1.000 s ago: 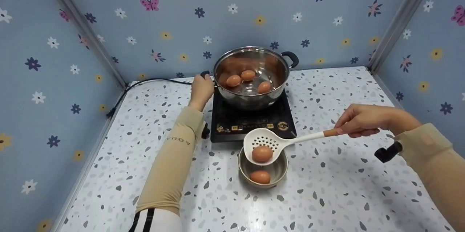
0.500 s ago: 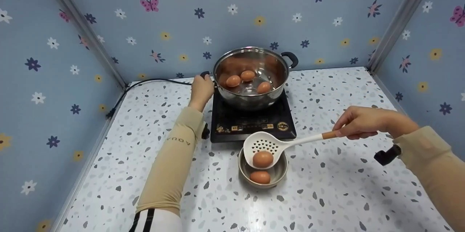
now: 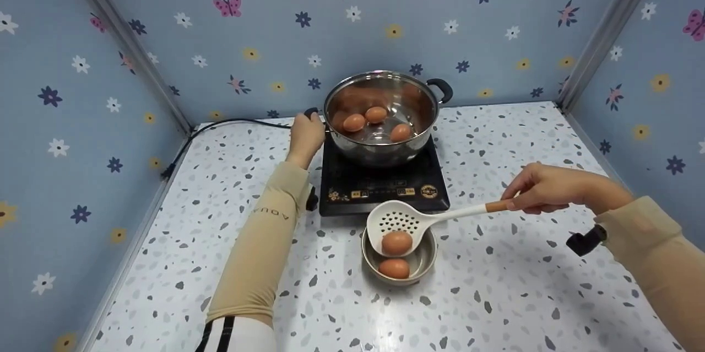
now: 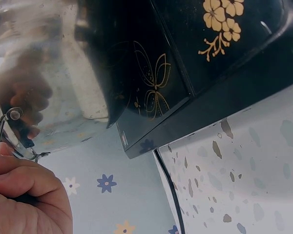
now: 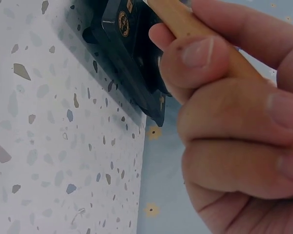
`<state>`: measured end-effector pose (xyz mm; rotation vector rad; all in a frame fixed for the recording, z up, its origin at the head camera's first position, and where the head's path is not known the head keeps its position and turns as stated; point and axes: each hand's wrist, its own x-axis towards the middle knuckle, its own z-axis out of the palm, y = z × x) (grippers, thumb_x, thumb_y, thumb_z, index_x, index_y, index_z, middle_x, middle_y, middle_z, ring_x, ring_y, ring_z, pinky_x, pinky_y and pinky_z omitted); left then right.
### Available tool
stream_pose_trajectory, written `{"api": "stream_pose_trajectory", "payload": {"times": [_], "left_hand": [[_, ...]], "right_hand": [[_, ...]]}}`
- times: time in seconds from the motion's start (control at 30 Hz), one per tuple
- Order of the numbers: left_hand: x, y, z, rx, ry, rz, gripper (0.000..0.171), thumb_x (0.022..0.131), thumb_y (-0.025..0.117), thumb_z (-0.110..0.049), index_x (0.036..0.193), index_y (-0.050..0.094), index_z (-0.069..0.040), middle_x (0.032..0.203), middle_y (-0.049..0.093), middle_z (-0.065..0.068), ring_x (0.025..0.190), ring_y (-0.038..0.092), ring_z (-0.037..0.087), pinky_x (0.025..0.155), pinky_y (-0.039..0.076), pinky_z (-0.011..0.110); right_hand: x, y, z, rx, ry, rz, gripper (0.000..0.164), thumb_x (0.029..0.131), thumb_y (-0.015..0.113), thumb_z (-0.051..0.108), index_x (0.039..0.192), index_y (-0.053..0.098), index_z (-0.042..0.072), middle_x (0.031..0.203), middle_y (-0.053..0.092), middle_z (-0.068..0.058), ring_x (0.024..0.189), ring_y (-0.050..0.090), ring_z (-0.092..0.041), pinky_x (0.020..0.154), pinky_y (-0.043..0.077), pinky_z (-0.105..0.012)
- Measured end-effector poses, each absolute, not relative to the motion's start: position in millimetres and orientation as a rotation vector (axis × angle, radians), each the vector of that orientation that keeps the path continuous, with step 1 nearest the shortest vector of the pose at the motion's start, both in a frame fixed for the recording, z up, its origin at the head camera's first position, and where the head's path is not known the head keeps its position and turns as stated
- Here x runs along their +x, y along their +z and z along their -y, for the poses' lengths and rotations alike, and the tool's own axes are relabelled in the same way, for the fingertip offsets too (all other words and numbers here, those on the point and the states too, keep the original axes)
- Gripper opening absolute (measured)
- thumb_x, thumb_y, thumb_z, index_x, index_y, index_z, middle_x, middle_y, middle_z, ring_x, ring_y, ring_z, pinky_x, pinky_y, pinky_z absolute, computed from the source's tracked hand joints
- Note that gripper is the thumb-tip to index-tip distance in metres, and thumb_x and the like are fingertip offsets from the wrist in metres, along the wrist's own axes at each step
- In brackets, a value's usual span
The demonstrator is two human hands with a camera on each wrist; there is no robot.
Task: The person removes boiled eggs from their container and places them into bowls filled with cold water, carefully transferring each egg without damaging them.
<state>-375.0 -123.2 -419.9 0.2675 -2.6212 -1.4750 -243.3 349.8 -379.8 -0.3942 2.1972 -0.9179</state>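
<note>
My left hand grips the left black handle of a steel pot; in the left wrist view the curled fingers wrap that handle. Three brown eggs, one of them the front egg, lie inside the pot. With my right hand I hold a white slotted skimmer by its wooden handle. On the skimmer's bowl rests a brown egg, over a small metal bowl. Another brown egg lies in that bowl.
The pot stands on a black induction cooker, whose power cord runs to the left wall. A speckled white table carries everything. Flowered blue panels enclose the back and both sides.
My right hand has lowered slightly, and the skimmer with its egg has sunk a little toward the front of the small bowl. The left hand and pot have stayed put.
</note>
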Motion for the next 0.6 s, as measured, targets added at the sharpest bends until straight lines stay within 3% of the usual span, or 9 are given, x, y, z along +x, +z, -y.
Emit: {"api": "stream_pose_trajectory", "payload": {"times": [0.23,0.47,0.6], "left_hand": [[-372.9,-418.0,122.7,0.255,-1.475,2.613,0.049,0.118,0.034,-0.027,0.137,0.054,0.013,0.127,0.063,0.032,0.119,0.063,0.044,0.103,0.049,0.056],[-374.7,-420.6,122.7,0.260,-1.456,2.625,0.051,0.118,0.033,-0.027,0.141,0.053,0.015,0.137,0.062,0.034,0.134,0.060,0.046,0.112,0.048,0.057],[-374.1,-420.2,123.0,0.247,-1.454,2.622,0.052,0.118,0.033,-0.027,0.141,0.053,0.015,0.136,0.062,0.035,0.132,0.061,0.047,0.110,0.048,0.057]], "right_hand": [[-241.9,-379.8,-348.7,-0.403,-0.932,-2.220,0.027,0.101,0.075,0.012,0.123,0.080,-0.003,0.067,0.059,-0.001,0.048,0.036,-0.005,0.047,0.031,-0.020],[-238.8,-371.1,-348.6,-0.495,-0.916,-2.237,0.026,0.099,0.076,0.008,0.123,0.080,-0.002,0.068,0.060,0.003,0.051,0.040,-0.004,0.048,0.033,-0.019],[-237.2,-363.8,-349.2,-0.521,-0.885,-2.280,0.025,0.099,0.077,0.009,0.122,0.081,0.000,0.067,0.060,0.002,0.050,0.039,-0.003,0.048,0.033,-0.019]]}}
